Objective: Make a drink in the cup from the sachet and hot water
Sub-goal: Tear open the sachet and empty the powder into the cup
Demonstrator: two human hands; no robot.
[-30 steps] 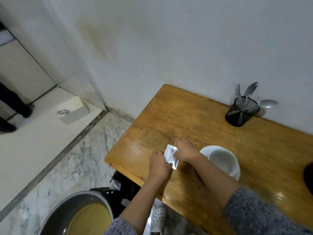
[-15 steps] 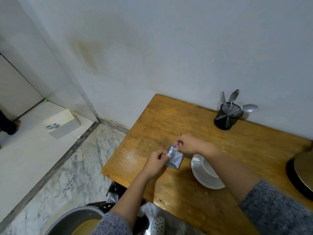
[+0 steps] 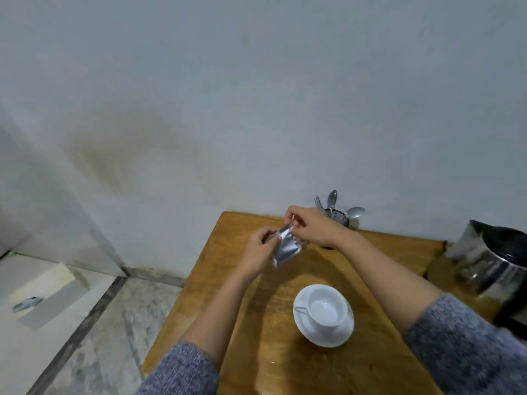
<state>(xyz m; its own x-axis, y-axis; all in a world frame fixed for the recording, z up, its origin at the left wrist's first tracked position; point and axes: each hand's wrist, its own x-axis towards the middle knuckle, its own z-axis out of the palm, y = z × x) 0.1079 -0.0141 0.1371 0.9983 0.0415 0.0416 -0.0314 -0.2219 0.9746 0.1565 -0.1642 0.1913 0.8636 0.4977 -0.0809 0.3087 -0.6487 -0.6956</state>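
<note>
A small silver sachet [image 3: 286,248] hangs in the air above the wooden table [image 3: 313,366]. My left hand [image 3: 258,249] pinches its upper left edge and my right hand [image 3: 309,226] pinches its top corner. Nearer to me, a white cup [image 3: 326,309] stands upright on a white saucer [image 3: 339,334]; the cup looks empty. A steel kettle [image 3: 496,266] with a black lid stands at the table's right edge.
A black holder with spoons and a fork [image 3: 338,213] stands against the wall, partly behind my right hand. The table's left edge drops to a marble floor [image 3: 114,323]. A pale box [image 3: 51,295] lies on the floor at left.
Both hands have lifted the sachet off the table and raised it toward the wall. The view has swung right, bringing the kettle and the whole cup into sight.
</note>
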